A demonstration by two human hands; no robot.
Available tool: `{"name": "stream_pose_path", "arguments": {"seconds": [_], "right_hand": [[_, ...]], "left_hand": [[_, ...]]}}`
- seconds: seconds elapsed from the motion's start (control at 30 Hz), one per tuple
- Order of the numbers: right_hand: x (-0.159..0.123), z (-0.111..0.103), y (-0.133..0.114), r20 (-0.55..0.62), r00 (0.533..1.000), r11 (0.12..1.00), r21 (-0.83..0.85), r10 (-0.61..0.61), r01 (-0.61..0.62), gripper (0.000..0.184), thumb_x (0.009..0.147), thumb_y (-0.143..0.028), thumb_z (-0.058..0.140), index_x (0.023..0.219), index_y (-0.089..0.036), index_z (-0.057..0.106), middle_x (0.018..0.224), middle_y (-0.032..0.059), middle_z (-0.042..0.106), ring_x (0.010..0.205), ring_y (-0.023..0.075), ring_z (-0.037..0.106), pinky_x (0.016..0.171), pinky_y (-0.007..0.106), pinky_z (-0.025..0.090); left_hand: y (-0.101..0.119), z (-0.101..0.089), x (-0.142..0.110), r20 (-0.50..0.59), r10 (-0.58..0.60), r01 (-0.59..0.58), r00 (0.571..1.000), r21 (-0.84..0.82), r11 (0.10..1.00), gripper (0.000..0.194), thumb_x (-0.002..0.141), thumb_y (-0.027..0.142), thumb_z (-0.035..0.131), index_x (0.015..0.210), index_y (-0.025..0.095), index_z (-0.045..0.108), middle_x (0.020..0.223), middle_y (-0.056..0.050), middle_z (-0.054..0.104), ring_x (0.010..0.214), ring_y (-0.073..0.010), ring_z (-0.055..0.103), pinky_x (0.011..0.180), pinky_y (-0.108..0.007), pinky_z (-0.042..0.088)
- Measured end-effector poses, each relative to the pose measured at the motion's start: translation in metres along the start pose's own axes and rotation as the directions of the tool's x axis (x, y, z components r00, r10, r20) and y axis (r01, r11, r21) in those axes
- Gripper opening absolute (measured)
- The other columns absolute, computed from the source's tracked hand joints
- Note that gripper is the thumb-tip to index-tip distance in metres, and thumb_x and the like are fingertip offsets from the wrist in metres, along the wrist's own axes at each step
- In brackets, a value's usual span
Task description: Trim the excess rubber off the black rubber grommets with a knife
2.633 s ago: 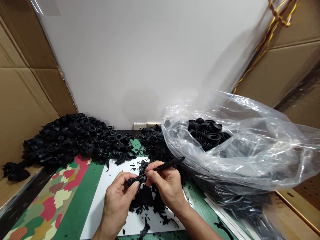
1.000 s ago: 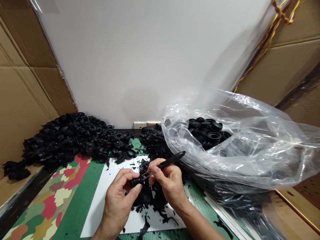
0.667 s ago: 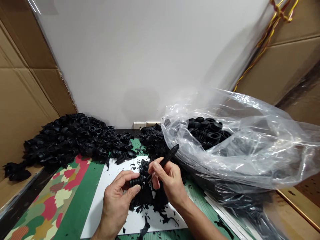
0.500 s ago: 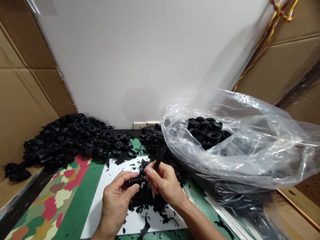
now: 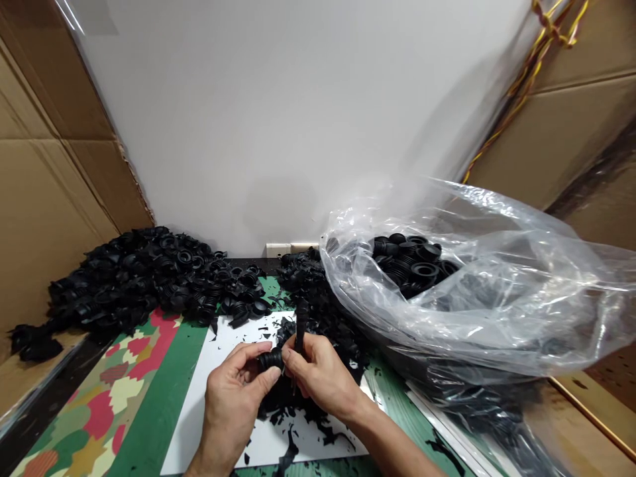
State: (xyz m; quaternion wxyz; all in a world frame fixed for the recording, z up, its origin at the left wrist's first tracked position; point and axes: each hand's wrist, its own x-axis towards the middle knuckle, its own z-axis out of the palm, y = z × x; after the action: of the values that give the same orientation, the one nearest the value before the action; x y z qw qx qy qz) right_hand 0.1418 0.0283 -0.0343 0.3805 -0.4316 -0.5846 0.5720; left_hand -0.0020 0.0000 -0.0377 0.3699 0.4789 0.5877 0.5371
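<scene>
Left hand (image 5: 232,392) is pinching ribbed part (image 5: 269,360); right hand (image 5: 322,374) is gripping tool (image 5: 301,323) just beside it, over scraps (image 5: 278,403).

ribbed part (image 5: 271,360): black | sheet (image 5: 191,414): white | tabletop (image 5: 149,411): green | strip (image 5: 102,414): camouflage

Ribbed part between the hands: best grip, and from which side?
Probably pinch the ribbed part around its body, from the left, thumb and finger opposed, as the left hand does. It lies roughly sideways; the ridges should resist slipping, and its right end faces the right hand and tool.
</scene>
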Motion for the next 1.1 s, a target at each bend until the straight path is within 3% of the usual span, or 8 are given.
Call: {"name": "stream_pose_path", "arguments": {"seconds": [0.2, 0.37, 0.53, 0.8, 0.9, 1.0, 1.1], "right_hand": [[0.004, 0.0, 0.009, -0.069, 0.997, 0.996, -0.08, -0.037, 0.031, 0.023, 0.083, -0.033, 0.051, 0.066, -0.018, 0.047, 0.05, -0.0057, 0.044, 0.044, 0.0087, 0.039, 0.042, 0.02, 0.031], [0.003, 0.0, 0.008, -0.083, 0.995, 0.997, -0.062, -0.057, 0.052, 0.022, 0.083, -0.034, 0.051, 0.068, -0.018, 0.049, 0.051, -0.0054, 0.045, 0.044, 0.0092, 0.039, 0.044, 0.022, 0.032], [0.004, 0.001, 0.006, -0.039, 0.997, 0.997, 0.023, -0.071, 0.072, 0.024, 0.084, -0.035, 0.05, 0.067, -0.019, 0.045, 0.05, -0.0069, 0.041, 0.041, 0.0069, 0.036, 0.041, 0.02, 0.03], [0.005, 0.003, -0.002, 0.014, 1.0, 0.975, 0.223, -0.008, 0.005, 0.037, 0.076, -0.05, 0.059, 0.065, -0.017, 0.047, 0.052, -0.0069, 0.044, 0.037, 0.0044, 0.035, 0.036, 0.018, 0.026], [0.007, -0.001, -0.003, -0.061, 0.997, 0.962, 0.267, -0.04, 0.055, 0.044, 0.072, -0.058, 0.06, 0.065, -0.017, 0.049, 0.051, -0.006, 0.046, 0.038, 0.0047, 0.033, 0.037, 0.019, 0.025], [0.008, -0.007, -0.001, -0.152, 0.982, 0.958, 0.244, -0.113, 0.148, 0.049, 0.073, -0.063, 0.058, 0.063, -0.016, 0.052, 0.051, -0.004, 0.047, 0.044, 0.007, 0.037, 0.043, 0.021, 0.029], [0.007, -0.009, -0.001, -0.169, 0.973, 0.963, 0.195, -0.155, 0.187, 0.05, 0.075, -0.063, 0.055, 0.06, -0.015, 0.053, 0.052, -0.0017, 0.05, 0.049, 0.0099, 0.043, 0.049, 0.023, 0.034]], "left_hand": [[-0.003, 0.0, 0.0, -0.023, 0.008, -0.008, 1.0, 0.021, 1.0, 0.027, 0.055, 0.022, 0.076, 0.081, 0.019, 0.073, 0.07, 0.002, 0.06, 0.055, -0.0102, 0.051, 0.049, -0.021, 0.043], [-0.004, -0.001, 0.001, -0.006, -0.016, 0.016, 1.0, -0.008, 1.0, 0.028, 0.056, 0.023, 0.076, 0.083, 0.019, 0.071, 0.073, 0.001, 0.062, 0.056, -0.0109, 0.052, 0.05, -0.021, 0.042], [0.007, 0.001, 0.001, 0.013, -0.093, 0.094, 0.996, -0.073, 0.993, 0.03, 0.053, 0.023, 0.076, 0.082, 0.017, 0.071, 0.06, 0.003, 0.062, 0.054, -0.0122, 0.052, 0.053, -0.023, 0.045], [0.01, 0.001, 0.0, 0.089, -0.16, 0.177, 0.983, -0.228, 0.957, 0.036, 0.058, 0.03, 0.078, 0.091, 0.016, 0.068, 0.073, -0.002, 0.069, 0.06, -0.014, 0.059, 0.061, -0.024, 0.049], [0.014, 0.001, -0.001, 0.13, -0.209, 0.24, 0.969, -0.324, 0.915, 0.04, 0.064, 0.036, 0.075, 0.098, 0.016, 0.067, 0.079, -0.004, 0.07, 0.055, -0.0118, 0.059, 0.061, -0.025, 0.048], [0.018, 0.002, -0.002, 0.191, -0.207, 0.27, 0.96, -0.412, 0.87, 0.039, 0.07, 0.036, 0.071, 0.102, 0.015, 0.066, 0.08, -0.007, 0.071, 0.059, -0.0144, 0.06, 0.059, -0.025, 0.048], [0.02, 0.002, -0.003, 0.212, -0.186, 0.265, 0.959, -0.448, 0.854, 0.033, 0.074, 0.033, 0.068, 0.1, 0.014, 0.066, 0.088, -0.011, 0.071, 0.065, -0.0169, 0.061, 0.055, -0.025, 0.047]]}}
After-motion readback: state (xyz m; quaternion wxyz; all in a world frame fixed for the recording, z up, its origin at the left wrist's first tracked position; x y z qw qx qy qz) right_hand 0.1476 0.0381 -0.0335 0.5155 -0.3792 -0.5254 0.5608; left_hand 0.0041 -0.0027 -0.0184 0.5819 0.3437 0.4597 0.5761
